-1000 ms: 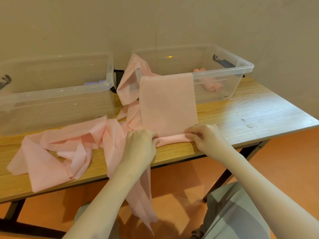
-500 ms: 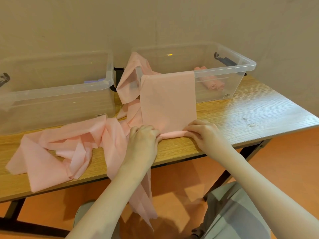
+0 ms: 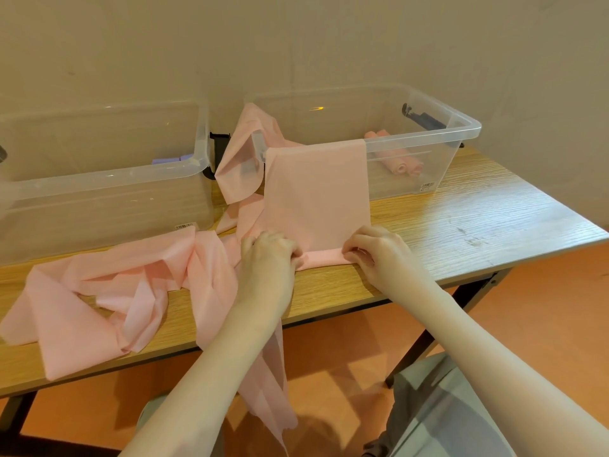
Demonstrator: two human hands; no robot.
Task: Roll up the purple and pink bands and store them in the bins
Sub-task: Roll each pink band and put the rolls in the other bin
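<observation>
A long pink band point(image 3: 316, 192) hangs flat over the front wall of the right clear bin point(image 3: 461, 133) and runs down onto the wooden table point(image 3: 478, 225). Its near end is a thin roll point(image 3: 324, 258). My left hand point(image 3: 267, 255) grips the roll's left end and my right hand point(image 3: 375, 250) pinches its right end. More of the pink band lies crumpled to the left point(image 3: 108, 291), and one strip hangs off the table edge point(image 3: 267, 390). Rolled pink bands point(image 3: 400, 164) lie inside the right bin. Purple rolls point(image 3: 171, 159) show inside the left clear bin point(image 3: 99, 179).
Both bins stand against the beige wall with black latches point(image 3: 217, 150) between them. Bare wood shows on the right part of the table. The orange floor and dark table legs lie below, and grey clothing on my lap sits at the lower right.
The roll has turned a little further from me along the table, and both hands have shifted forward with it. The flat hanging stretch is slightly shorter.
</observation>
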